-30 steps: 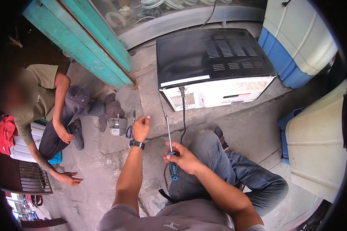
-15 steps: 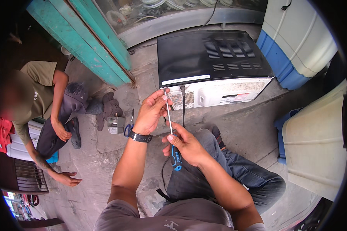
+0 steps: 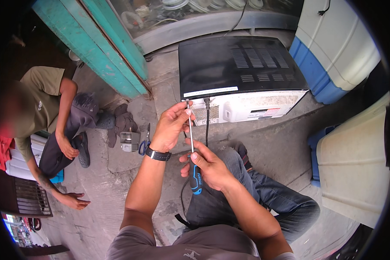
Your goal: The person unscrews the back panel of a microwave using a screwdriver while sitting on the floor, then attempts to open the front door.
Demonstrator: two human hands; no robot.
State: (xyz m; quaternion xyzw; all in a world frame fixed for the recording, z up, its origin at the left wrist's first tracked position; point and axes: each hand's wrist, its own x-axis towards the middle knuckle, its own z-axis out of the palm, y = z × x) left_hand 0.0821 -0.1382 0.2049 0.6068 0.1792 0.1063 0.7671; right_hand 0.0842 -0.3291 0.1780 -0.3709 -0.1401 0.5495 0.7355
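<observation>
A microwave oven [image 3: 212,65] with a black vented casing stands on the ground ahead, its whitish, dirt-specked rear panel [image 3: 264,102] toward me. My left hand [image 3: 169,130], wearing a black watch, is at the panel's left corner. Its thumb and fingers pinch the upper shaft of a long screwdriver [image 3: 196,180]. The tip meets the corner just under the casing's edge; whether it sits in a screw is too small to tell. Lower down, my right hand [image 3: 212,171] has its fingers closed around the top of the black-and-blue handle.
A black power cord [image 3: 207,125] hangs from the panel beside my left hand. Left of my left wrist lie blue-handled scissors [image 3: 144,145] and a small grey metal part [image 3: 129,141]. Another person [image 3: 47,99] sits at the left. Large white-and-blue containers [image 3: 314,73] flank the right side.
The screwdriver's handle has turned slightly in my right hand and swung a little left. Both hands keep their hold; the microwave sits slightly lower and further right in view.
</observation>
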